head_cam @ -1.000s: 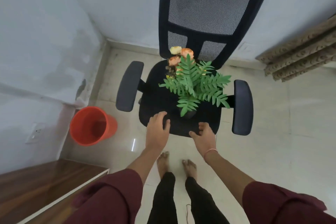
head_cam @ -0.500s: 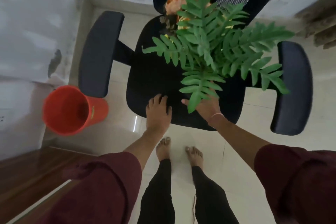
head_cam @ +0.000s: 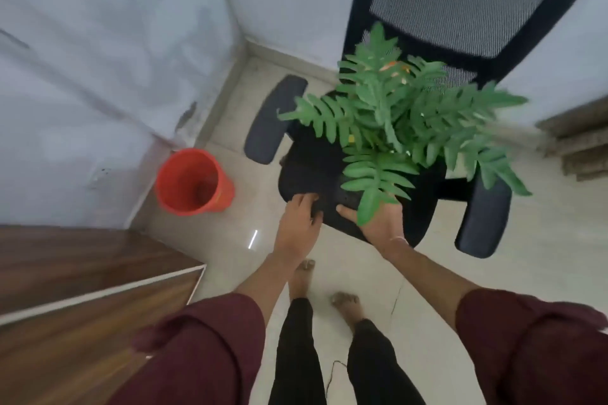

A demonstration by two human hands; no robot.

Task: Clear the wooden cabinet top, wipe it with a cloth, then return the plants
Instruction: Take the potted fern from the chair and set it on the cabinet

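Lifting seems to begin now: the green fern plant (head_cam: 401, 128) sits higher and nearer to the camera than half a second ago, and its fronds are blurred by motion above the black chair seat (head_cam: 312, 171). The right hand (head_cam: 378, 220) is under the leaves at the front edge of this seat, with the palm turned up and the fingers curved around a dark, rounded thing that I take for the pot; a leaf covers most of the grip, so I cannot tell how firm it is. The left hand (head_cam: 297, 223) stays beside it at the seat edge, fingers bent down on the dark surface, holding nothing that I can see. One second ago both hands were only reaching toward the seat, and orange flowers showed behind the fern; now only small orange spots are visible among the leaves. The wooden cabinet top (head_cam: 82, 260) lies to the left of the chair, past the orange bucket (head_cam: 190, 181), and the visible part is bare. I judge that the wiping is finished and the plant is starting its way back to the cabinet.
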